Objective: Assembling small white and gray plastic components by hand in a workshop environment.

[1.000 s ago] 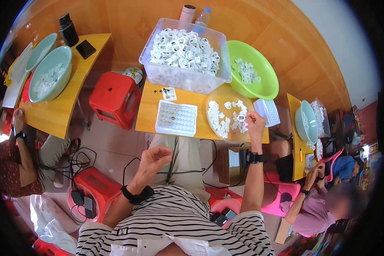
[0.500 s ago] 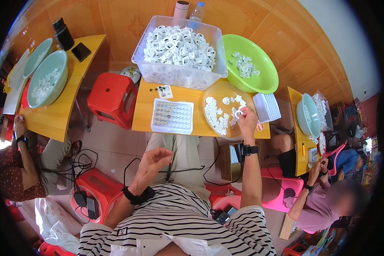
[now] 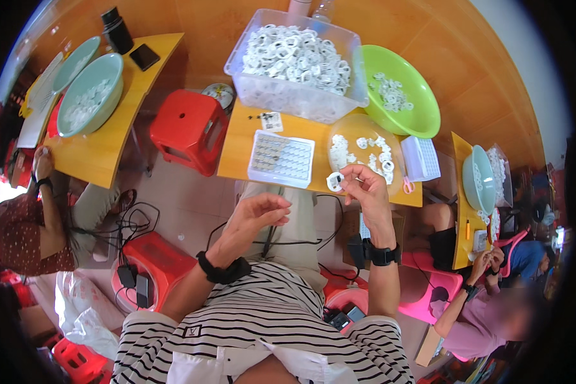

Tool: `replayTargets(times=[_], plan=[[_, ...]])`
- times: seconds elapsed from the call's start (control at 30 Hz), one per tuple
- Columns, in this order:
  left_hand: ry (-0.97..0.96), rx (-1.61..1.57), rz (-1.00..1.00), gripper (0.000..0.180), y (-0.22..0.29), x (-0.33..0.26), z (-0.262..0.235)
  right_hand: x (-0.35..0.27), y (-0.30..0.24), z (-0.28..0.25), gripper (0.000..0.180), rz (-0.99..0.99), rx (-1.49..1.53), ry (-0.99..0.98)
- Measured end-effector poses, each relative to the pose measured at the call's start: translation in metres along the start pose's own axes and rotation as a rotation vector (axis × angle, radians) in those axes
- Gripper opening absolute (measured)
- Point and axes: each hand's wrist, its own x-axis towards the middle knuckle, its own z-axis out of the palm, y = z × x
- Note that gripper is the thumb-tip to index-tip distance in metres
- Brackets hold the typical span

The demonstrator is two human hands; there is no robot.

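Between the fingertips of my right hand (image 3: 371, 192) is a small white round plastic part (image 3: 335, 182) with a dark spot, held just in front of the table edge. My left hand (image 3: 257, 216) hovers over my lap, fingers loosely bent and apart, with nothing visible in it. Ahead on the table (image 3: 237, 150) lies a white tray (image 3: 280, 180) with rows of small round grey pieces. To its right, beyond my right hand, a shallow clear round dish (image 3: 349, 128) holds loose white parts (image 3: 342, 152).
Behind stands a clear plastic box (image 3: 294, 99) heaped with white parts, beside a green basin (image 3: 422, 118). A white gridded tray (image 3: 420, 160) and pink scissors (image 3: 408, 185) are at the right. Red stools (image 3: 189, 131) and cables surround me; co-workers sit at both sides.
My right hand has come back from the round dish toward me, carrying the white part. My left hand has moved up and right. The whole view has shifted a little.
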Motion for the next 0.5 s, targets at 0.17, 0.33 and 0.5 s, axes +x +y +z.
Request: replayTargets(times=[0.17, 0.33, 0.5], plan=[[-0.032, -0.082, 0.030, 0.023, 0.001, 0.002, 0.003, -0.007, -0.005, 0.034, 0.023, -0.018, -0.052, -0.190], [-0.016, -0.177, 0.036, 0.032, 0.001, 0.000, 0.006, -0.010, 0.000, 0.053, 0.026, -0.075, -0.182, -0.223], [-0.102, -0.256, -0.046, 0.034, -0.014, 0.007, -0.004, -0.010, -0.001, 0.059, 0.025, -0.065, -0.228, -0.323]])
